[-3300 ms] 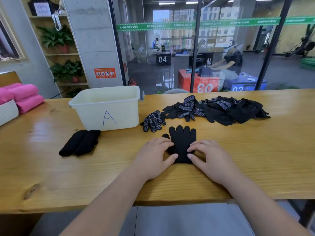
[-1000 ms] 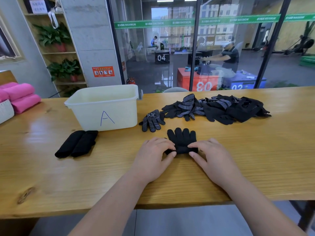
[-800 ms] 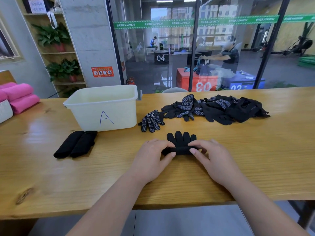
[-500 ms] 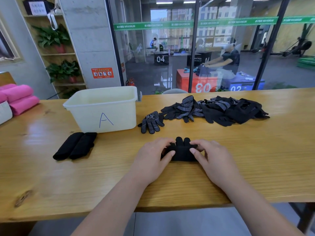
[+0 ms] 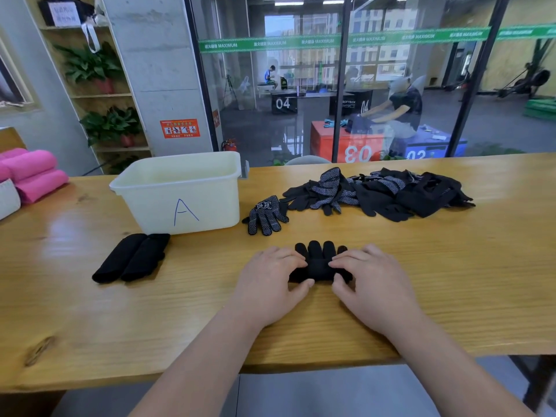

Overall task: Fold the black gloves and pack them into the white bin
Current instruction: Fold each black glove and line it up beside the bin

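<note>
Left hand (image 5: 270, 285), right hand (image 5: 371, 285) half-hide glove (image 5: 316, 260)

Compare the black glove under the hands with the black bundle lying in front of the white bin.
The half-rolled glove has fingertips sticking out; the rolled bundle shows none. The left hand and right hand grip the half-rolled glove; the rolled bundle lies untouched, by the white bin. Both are plain black and outside the bin.
</note>
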